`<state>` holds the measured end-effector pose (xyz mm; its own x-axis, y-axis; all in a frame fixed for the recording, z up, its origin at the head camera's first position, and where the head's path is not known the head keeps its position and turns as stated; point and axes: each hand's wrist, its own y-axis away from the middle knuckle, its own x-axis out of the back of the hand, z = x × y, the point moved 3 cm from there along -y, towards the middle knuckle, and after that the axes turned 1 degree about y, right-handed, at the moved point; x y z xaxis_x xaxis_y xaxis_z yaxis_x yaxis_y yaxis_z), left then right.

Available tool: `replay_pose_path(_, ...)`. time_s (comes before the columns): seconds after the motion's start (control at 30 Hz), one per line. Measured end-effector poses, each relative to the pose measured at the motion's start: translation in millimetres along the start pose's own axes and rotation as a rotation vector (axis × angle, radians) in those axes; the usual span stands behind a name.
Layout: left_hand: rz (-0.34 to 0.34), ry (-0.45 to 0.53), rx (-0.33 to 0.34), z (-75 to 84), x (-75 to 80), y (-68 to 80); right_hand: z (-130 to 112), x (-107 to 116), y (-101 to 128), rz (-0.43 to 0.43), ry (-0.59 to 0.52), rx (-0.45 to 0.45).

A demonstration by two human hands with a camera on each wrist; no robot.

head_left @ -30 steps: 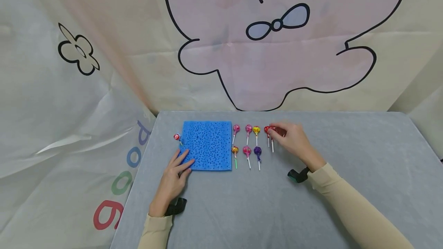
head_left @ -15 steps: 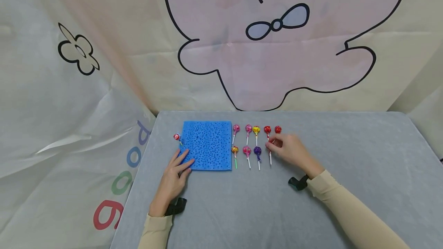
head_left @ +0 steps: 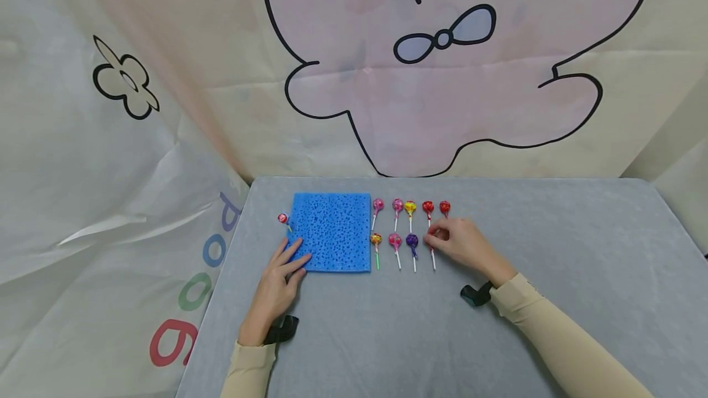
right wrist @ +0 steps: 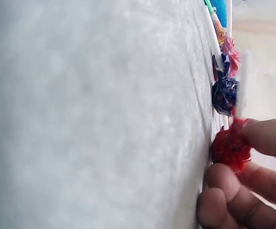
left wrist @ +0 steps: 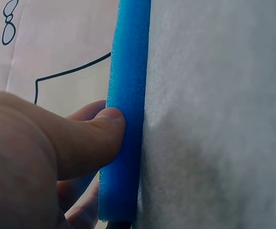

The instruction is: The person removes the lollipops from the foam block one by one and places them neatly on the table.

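A blue foam pad (head_left: 332,231) lies on the grey table (head_left: 498,336). My left hand (head_left: 295,258) rests on its near left corner with straight fingers, and the thumb (left wrist: 97,138) touches the pad's edge (left wrist: 126,105). My right hand (head_left: 438,237) pinches a red lollipop (head_left: 430,239) by its head (right wrist: 229,147), low over the table just right of the purple lollipop (head_left: 412,240). Its white stick (head_left: 433,260) points toward me. Two more red lollipops (head_left: 428,206) (head_left: 444,206) lie in the far row.
Right of the pad lie two rows of wrapped lollipops, with pink (head_left: 378,204) and yellow (head_left: 409,206) ones at the back and an orange one (head_left: 375,239) in front. One small red lollipop (head_left: 283,218) lies left of the pad. A printed cloth backdrop (head_left: 420,78) hangs behind.
My right hand has drawn back from the far row toward me with one red lollipop, leaving another red one there. The left hand has stayed still.
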<state>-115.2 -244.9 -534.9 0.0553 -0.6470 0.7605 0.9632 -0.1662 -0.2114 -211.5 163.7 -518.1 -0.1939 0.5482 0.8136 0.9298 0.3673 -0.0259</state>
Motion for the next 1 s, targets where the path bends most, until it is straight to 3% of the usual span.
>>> replay_pose_path(1.0, -0.014, 0.001, 0.018, 1.3, 0.5, 0.0, -2.7, 11.9, 6.4, -0.012, -0.046, -0.067)
